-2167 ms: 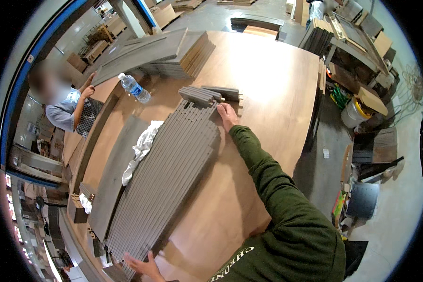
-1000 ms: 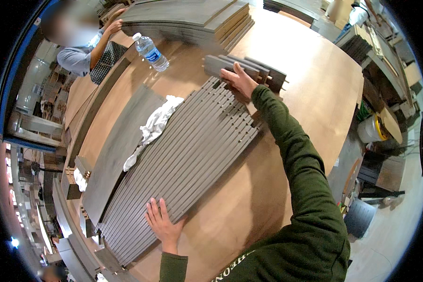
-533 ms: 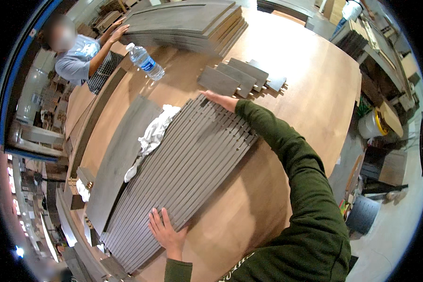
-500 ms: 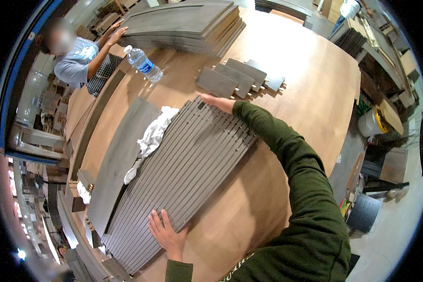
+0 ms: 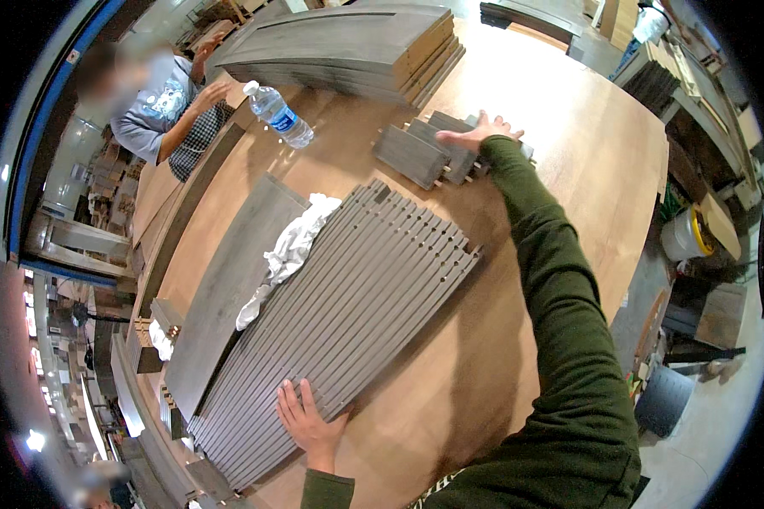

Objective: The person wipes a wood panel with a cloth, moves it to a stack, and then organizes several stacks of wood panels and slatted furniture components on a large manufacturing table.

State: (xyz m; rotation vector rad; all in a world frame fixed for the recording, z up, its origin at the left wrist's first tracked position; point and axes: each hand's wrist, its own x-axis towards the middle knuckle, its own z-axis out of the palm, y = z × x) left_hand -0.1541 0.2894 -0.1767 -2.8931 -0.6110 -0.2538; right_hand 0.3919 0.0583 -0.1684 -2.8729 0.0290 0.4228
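A row of long grey wooden slats [image 5: 339,314], set edge to edge with small holes along their far ends, lies across the table. My left hand [image 5: 312,428] rests flat on the near side of these slats, fingers stretched out. Farther off, small grey boards [image 5: 410,156] with pale dowels at their ends lie in overlapping stacks. Over the right-hand part of those boards my right hand [image 5: 482,133] is spread, thumb apart from the fingers, hiding some of them. A crumpled white cloth [image 5: 301,242] lies along the slats' left edge, partly on a wide grey panel [image 5: 233,280].
A water bottle [image 5: 282,117] stands beyond the cloth. Thick grey panels [image 5: 331,47] are stacked at the table's far side. Across the table is another person [image 5: 157,110], hands raised near that stack. A white bucket [image 5: 684,234] sits on the floor at right.
My right hand has left the far end of the slats and moved away and right onto the small boards. My left hand stays on the slats. The other person's hands have shifted off the panel stack.
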